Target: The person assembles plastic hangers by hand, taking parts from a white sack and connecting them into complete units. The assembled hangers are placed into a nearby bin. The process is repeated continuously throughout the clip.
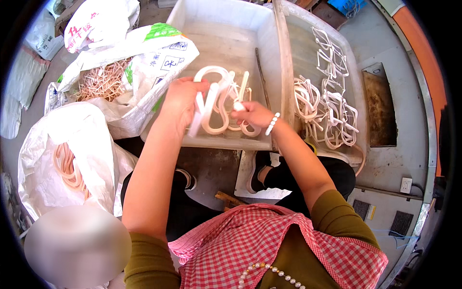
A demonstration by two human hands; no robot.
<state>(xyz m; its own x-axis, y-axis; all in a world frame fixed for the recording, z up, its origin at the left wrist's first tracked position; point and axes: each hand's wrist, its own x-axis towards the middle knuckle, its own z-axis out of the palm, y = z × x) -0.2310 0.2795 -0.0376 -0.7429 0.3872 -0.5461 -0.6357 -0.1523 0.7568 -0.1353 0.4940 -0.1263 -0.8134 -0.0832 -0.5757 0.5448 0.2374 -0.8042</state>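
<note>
Over the near end of the left tub (226, 141), we've got a pale bent tube (208, 107) up: our left hand (180, 98) has its grip clamped on it, and our right hand (254, 114) pinches a white end, fingertips together. Same piece or another? We can't tell. Beyond our hands lies a thin stick (262, 74). Off to our right, tangled loops (337, 115) sit in a second tub (356, 60); leftward, an open sack (163, 65) holds thin pinkish pieces (103, 81).
</note>
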